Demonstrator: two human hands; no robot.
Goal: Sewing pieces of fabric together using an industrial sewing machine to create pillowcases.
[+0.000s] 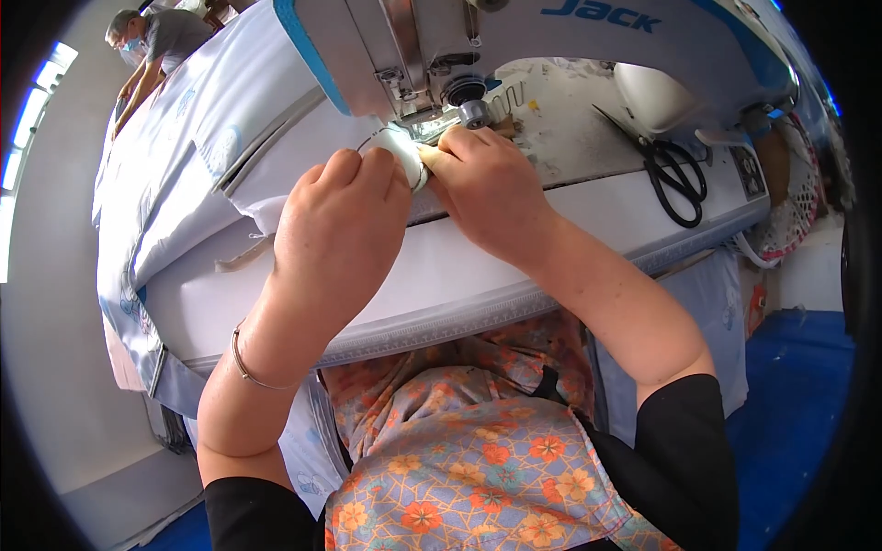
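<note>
White fabric, brightly lit, lies between the two hands, just in front of the needle area of the sewing machine. Left hand: fingers curled closed on the fabric's left side, tips hidden. Right hand: thumb and forefinger pinched together at its right edge. Black-handled scissors rest on the sewing table, farther right, apart from both hands.
</note>
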